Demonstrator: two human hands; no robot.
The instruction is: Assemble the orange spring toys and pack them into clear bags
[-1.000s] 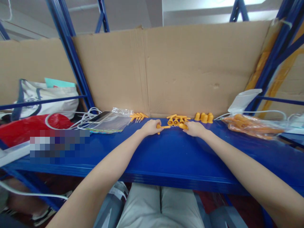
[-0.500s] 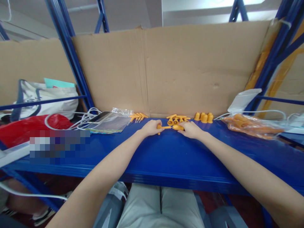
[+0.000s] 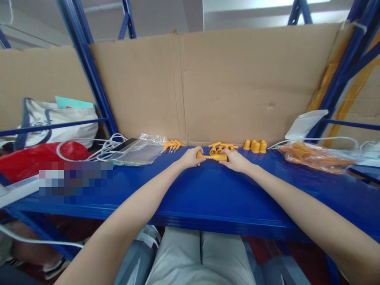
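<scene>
My left hand is closed on the handle of a yellow T-handled corkscrew, whose twisted shaft points right. A yellow bell-shaped sleeve is gripped by the fingers of my right hand. Shaft and sleeve lie in one line and meet, the shaft's tip being hidden. Just behind my hands stand several yellow pieces with T-handles and round open ends. Further left lie several T-handled corkscrews with metal spirals. On the right, several yellow sleeves stand upright.
A clear plastic bag of yellow parts lies at the right. Left of my hands are a clear pouch, a phone, white cables and a red bag. Cardboard closes off the back of the blue table.
The sleeve in my right hand has come left against the corkscrew's shaft, closing the small gap between them. More of the sleeve now shows beyond my right fingers.
</scene>
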